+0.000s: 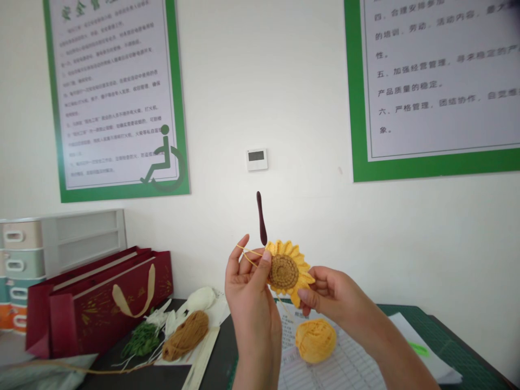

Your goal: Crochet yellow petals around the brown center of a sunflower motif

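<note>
A crocheted sunflower (283, 272) with a brown centre and yellow petals is held up between both hands. My left hand (252, 281) pinches its left edge, with yellow yarn looped over the raised index finger. The lower right petals are between the thumb and fingers of my right hand (320, 292). A dark crochet hook handle (261, 219) stands upright just above the flower's upper left edge; its tip is hidden. Below the flower, a ball of yellow yarn (316, 340) rests on printed sheets (337, 371).
Left on the table are a brown yarn skein (186, 336), green yarn (141, 340), white yarn (201, 299) and a dark red gift bag (109, 298) beside plastic drawers (24, 235). A green cutting mat (455, 346) lies right. Framed posters and a thermostat (257, 160) are on the wall.
</note>
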A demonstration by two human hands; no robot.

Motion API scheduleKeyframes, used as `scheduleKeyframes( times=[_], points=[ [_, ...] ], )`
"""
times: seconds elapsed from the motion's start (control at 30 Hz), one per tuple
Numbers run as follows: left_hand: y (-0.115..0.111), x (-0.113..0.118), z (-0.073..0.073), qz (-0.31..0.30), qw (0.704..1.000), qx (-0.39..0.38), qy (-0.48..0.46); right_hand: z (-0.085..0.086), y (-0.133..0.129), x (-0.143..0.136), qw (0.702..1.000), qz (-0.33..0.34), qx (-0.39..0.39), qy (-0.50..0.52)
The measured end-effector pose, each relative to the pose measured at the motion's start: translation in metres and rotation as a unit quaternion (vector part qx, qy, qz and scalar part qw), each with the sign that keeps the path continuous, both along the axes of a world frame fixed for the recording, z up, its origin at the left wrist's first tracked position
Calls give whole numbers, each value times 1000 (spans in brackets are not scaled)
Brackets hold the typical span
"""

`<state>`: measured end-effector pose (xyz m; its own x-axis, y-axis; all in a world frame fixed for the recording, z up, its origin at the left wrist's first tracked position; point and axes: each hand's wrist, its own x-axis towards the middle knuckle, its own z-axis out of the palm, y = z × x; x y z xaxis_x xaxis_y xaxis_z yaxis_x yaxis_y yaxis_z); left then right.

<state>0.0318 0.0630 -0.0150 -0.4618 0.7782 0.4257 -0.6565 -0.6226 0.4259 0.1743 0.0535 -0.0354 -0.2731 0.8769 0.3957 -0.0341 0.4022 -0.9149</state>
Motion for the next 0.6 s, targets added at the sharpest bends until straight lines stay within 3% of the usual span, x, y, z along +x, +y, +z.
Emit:
scheduleKeyframes(
  times=[0.3,0.5,0.6],
  points=[
    [-1,-4,0,0,1000,5,0,-2,0,-5,1000,10,8,9],
    [1,-8,-1,3,1000,10,12,0,2,6,996,-71,32,46],
    [1,-8,0,-4,999,18,27,0,3,5,995,-80,28,61]
  ],
)
